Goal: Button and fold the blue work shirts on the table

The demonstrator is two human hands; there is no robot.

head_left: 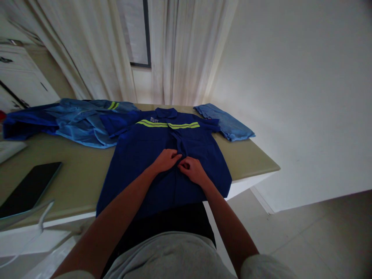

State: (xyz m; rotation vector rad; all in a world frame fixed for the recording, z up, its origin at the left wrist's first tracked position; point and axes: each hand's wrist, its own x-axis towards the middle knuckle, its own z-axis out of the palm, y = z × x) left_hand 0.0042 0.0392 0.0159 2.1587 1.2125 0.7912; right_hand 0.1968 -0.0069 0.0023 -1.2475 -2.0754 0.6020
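Note:
A dark blue work shirt [136, 155] with a yellow reflective chest stripe lies flat on the beige table [250, 159], collar away from me and hem hanging over the near edge. My left hand [166, 160] and my right hand [192, 169] meet at the shirt's front placket, about halfway down. Both hands have their fingers curled and pinched on the placket fabric, fingertips almost touching each other.
A heap of lighter blue garments [78, 122] lies at the back left, and a folded light blue piece [225, 122] at the back right. A dark tablet [29, 188] rests at the left. White curtains [174, 50] hang behind; the table's right corner drops to tiled floor [305, 232].

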